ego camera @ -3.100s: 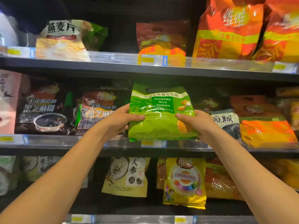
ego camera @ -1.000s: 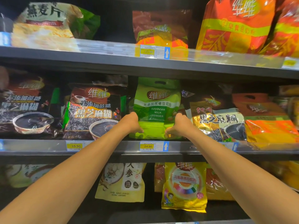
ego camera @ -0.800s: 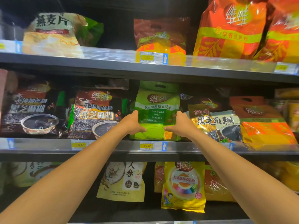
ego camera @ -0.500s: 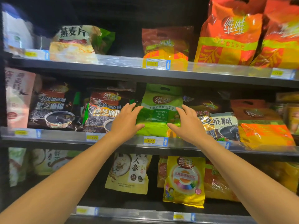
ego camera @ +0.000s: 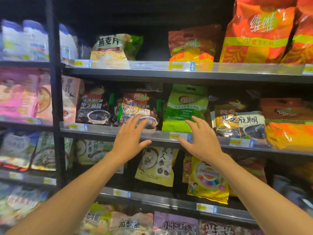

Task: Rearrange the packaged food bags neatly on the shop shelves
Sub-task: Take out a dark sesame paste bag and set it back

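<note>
— Where? 
— A grocery shop aisle: dark metal shelving tiers (ego camera: 169, 74) fronted with clear plastic strips, yellow price tags (ego camera: 175, 136) reading 24.90.

— Stocked with? 
— Glossy printed food bags in rows, among them a green soybean milk powder bag (ego camera: 185, 107).

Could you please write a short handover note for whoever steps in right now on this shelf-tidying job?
Left hand: open, fingers spread, empty, in front of the middle shelf edge.
Right hand: open, empty, just below the green soybean milk powder bag, not gripping it.
Done: the green bag stands upright on the middle shelf between a black sesame paste bag on its left and another dark sesame bag on its right, above the 24.90 price tag.
Left: the orange bag at far right slumps forward over the shelf edge; it probably needs straightening next, then the other shelves.
</note>
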`<state>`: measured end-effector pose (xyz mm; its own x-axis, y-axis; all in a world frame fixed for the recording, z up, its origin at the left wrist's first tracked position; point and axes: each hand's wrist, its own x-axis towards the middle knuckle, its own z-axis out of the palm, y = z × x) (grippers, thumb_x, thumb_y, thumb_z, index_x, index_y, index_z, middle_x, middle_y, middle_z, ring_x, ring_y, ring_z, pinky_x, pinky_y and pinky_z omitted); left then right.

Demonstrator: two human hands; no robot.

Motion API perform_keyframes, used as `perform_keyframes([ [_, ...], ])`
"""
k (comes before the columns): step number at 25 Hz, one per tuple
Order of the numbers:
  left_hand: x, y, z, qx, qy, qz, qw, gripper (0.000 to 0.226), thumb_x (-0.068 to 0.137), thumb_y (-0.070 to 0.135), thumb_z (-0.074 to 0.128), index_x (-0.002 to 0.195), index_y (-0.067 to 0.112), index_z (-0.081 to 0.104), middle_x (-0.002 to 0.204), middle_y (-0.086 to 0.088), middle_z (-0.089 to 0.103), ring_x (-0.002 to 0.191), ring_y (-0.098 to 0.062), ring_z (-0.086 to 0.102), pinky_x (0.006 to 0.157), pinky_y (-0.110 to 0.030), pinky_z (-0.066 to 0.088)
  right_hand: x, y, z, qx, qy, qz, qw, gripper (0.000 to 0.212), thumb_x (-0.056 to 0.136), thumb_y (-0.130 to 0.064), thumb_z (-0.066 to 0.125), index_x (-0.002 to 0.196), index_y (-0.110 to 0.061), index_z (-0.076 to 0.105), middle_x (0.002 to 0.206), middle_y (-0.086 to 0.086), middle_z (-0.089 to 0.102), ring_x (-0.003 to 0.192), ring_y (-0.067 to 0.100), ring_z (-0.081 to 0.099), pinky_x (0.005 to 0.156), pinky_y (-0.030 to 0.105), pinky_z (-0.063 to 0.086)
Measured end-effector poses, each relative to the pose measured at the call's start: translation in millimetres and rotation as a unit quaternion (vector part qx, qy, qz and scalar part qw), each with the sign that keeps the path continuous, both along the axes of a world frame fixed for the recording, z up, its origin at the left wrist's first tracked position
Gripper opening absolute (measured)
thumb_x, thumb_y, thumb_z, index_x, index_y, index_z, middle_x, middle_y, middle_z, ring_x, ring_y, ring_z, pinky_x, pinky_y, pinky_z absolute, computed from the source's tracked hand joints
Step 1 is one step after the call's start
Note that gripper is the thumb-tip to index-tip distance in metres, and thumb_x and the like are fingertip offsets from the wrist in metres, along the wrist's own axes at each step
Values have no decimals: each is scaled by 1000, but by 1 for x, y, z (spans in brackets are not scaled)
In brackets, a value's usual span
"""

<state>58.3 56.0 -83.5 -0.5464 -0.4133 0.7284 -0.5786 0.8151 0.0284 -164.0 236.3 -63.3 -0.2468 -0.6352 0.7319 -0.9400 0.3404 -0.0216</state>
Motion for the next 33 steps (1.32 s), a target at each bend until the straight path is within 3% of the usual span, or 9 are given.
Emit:
perform_keyframes([
  [13,58,-75,14,141,42,2,989,96,92,66,60,165,20,17,172,-3,22,160,-25,18,127,-50,27,58,-88,6,13,-82,41,996,82,90,-66,57,157,-24,36,163,-1,36,150,22,33,117,47,37],
  [19,55,-133,45,261,55,-46,963,118,81,75,67,166,20,7,171,-5,28,151,-31,38,116,-52,43,65,-139,27,-3,-165,46,985,90,88,-62,65,160,-19,30,161,5,44,144,27,45,109,42,44],
  [22,47,-159,63,331,32,-58,941,107,85,69,69,162,13,21,158,-7,47,138,-29,52,107,-46,46,63,-161,38,23,-197,27,980,102,85,-66,69,162,-18,22,160,6,44,140,29,49,103,41,47],
  [24,39,-174,72,363,10,-60,930,62,88,63,69,125,15,55,105,1,60,93,-14,60,86,-36,46,60,-175,43,42,-228,10,973,110,82,-66,72,163,-17,16,160,7,44,139,31,50,100,41,47],
  [25,39,-176,76,373,-6,-63,926,42,90,61,68,94,22,53,87,4,50,78,-9,52,77,-34,43,58,-183,44,49,-242,0,969,113,81,-66,73,164,-16,14,160,8,45,139,32,51,99,41,47],
  [26,36,-177,79,387,-29,-67,919,45,91,60,67,79,26,41,83,5,45,76,-11,52,73,-31,39,57,-191,45,53,-257,-11,965,115,81,-67,73,164,-16,12,159,9,46,138,32,51,99,41,48],
  [29,28,-183,80,391,-81,-114,910,34,94,52,69,91,28,45,92,9,52,97,-18,52,68,-26,40,54,-209,49,65,-296,-40,952,112,83,-67,70,163,-12,15,156,11,49,133,33,54,100,43,51],
  [31,27,-189,77,400,-83,-165,898,25,94,45,73,108,30,60,118,4,67,103,-16,58,81,-27,45,53,-216,49,78,-311,-63,945,102,86,-66,67,159,-10,22,154,13,50,131,33,55,100,44,51],
  [33,23,-196,75,394,-65,-197,895,34,93,42,75,123,30,63,134,2,66,116,-18,60,95,-29,42,54,-220,49,76,-323,-86,939,92,89,-62,66,155,-8,30,150,13,52,127,32,56,99,44,51],
])
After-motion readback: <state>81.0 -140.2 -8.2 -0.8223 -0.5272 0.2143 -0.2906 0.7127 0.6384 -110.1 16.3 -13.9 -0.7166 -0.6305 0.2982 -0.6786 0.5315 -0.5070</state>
